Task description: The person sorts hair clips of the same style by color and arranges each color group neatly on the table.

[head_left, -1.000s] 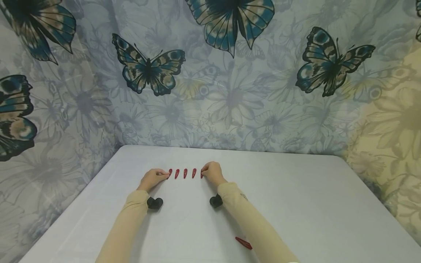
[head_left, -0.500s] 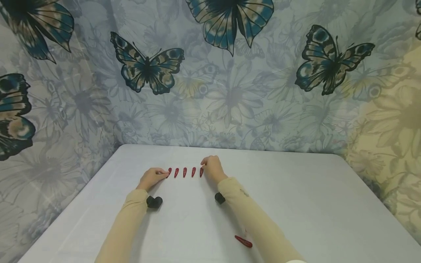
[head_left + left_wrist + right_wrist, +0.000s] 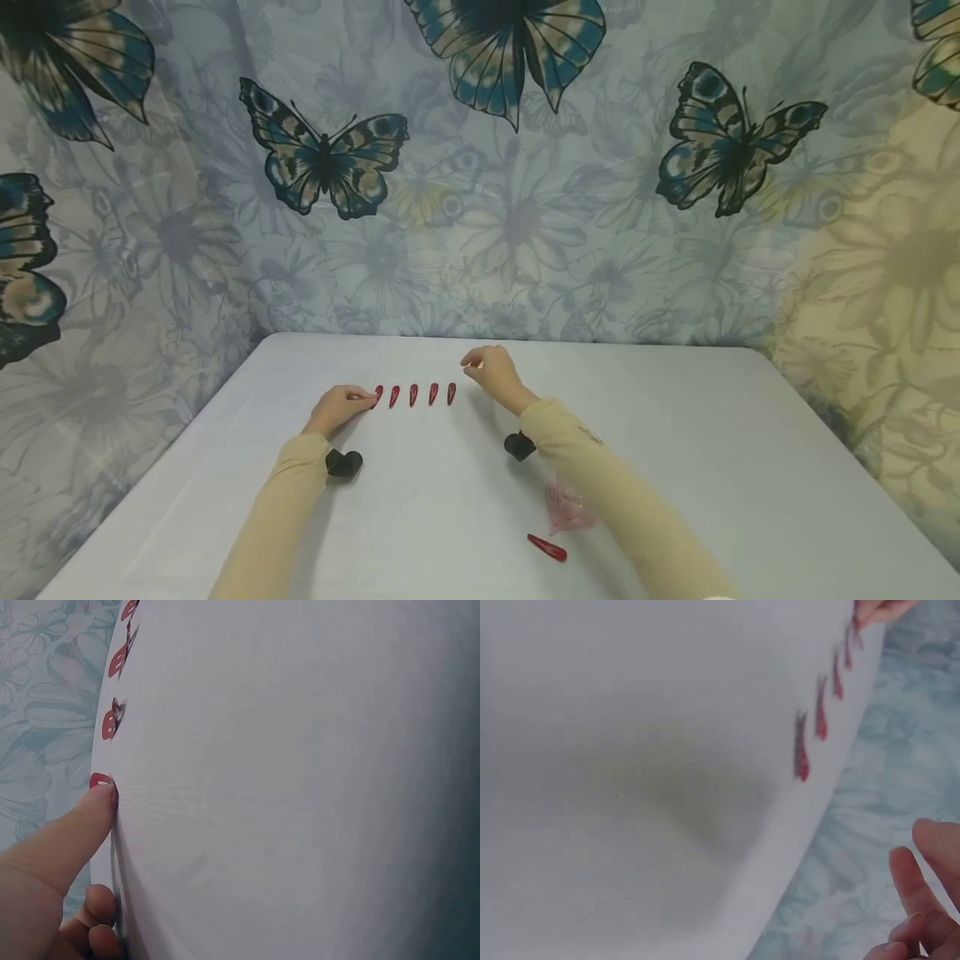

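Several red snap hair clips [image 3: 413, 395] lie upright in a row, spaced apart, towards the back of the white table. At the row's left end, my left hand [image 3: 337, 408] pinches the leftmost hair clip [image 3: 100, 780] between thumb and finger. Its thumb covers part of that clip in the left wrist view. My right hand [image 3: 497, 373] is raised to the right of the row, thumb and forefinger apart, holding nothing. Nearest to it is the rightmost hair clip [image 3: 802, 750], not touched. Another red hair clip [image 3: 547, 547] lies slanted near the front, by the right forearm.
A crumpled, see-through pink item [image 3: 567, 504] lies partly behind the right sleeve [image 3: 622, 492]. Black wrist-worn devices [image 3: 345, 463] show at both wrists. Butterfly-patterned fabric [image 3: 517, 250] stands behind and beside the white table [image 3: 420, 525].
My right hand has let go of the rightmost hair clip and moved up and right, away from it. The pink item has come into sight. The left hand stays at its clip.
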A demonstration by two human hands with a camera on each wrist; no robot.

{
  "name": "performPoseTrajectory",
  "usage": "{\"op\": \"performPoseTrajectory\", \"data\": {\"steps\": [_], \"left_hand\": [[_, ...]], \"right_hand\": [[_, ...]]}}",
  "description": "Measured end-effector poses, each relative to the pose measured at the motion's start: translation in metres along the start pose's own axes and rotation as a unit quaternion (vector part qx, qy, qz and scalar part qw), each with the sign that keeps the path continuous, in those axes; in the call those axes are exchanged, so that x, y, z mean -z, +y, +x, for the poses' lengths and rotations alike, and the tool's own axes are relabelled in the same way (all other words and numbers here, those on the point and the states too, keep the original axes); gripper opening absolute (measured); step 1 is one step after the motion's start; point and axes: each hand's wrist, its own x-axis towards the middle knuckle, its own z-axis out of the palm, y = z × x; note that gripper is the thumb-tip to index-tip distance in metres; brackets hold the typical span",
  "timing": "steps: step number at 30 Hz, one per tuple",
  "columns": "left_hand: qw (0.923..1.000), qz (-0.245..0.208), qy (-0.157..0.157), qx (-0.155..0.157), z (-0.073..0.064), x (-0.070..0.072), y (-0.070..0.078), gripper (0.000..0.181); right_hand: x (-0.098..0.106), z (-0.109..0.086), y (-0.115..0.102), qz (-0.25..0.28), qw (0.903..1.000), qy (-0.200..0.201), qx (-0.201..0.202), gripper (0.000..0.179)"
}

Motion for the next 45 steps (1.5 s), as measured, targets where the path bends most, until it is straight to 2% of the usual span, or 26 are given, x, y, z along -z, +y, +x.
{"op": "performPoseTrajectory", "data": {"steps": [7,12,16,21,25,29,35,40,45], "left_hand": [[1.0000,-0.003,0.002,-0.004,0.002,-0.003,0.000,0.021],[1.0000,0.000,0.000,0.001,0.001,-0.004,-0.001,0.022],[1.0000,-0.005,-0.001,0.000,0.000,-0.003,-0.001,0.024],[0.9999,-0.014,-0.003,0.008,0.000,-0.002,-0.003,0.023],[0.9999,-0.003,0.001,0.015,-0.001,-0.001,-0.002,0.023],[0.9999,-0.006,0.002,0.014,-0.002,-0.002,0.000,0.022],[0.9998,-0.007,-0.003,0.016,-0.002,-0.006,0.000,0.021],[0.9998,-0.006,0.004,0.021,-0.001,-0.006,-0.003,0.022],[0.9997,-0.006,0.005,0.022,-0.001,-0.003,-0.002,0.024]], "right_hand": [[0.027,-0.033,0.000,0.066,0.9971,0.032,0.021,0.009],[0.050,-0.059,-0.002,0.090,0.9948,0.033,0.035,0.010],[0.071,-0.069,-0.001,0.091,0.9938,0.041,0.050,0.011],[0.096,-0.079,-0.001,0.096,0.9931,0.055,0.040,0.012],[0.109,-0.095,0.000,0.123,0.9913,0.043,0.020,0.013],[0.115,-0.120,0.000,0.150,0.9870,0.055,0.017,0.015],[0.112,-0.165,-0.006,0.158,0.9808,0.099,0.057,0.016],[0.106,-0.190,-0.008,0.179,0.9788,0.077,0.062,0.018],[0.101,-0.207,-0.005,0.211,0.9738,0.067,0.052,0.017]]}}
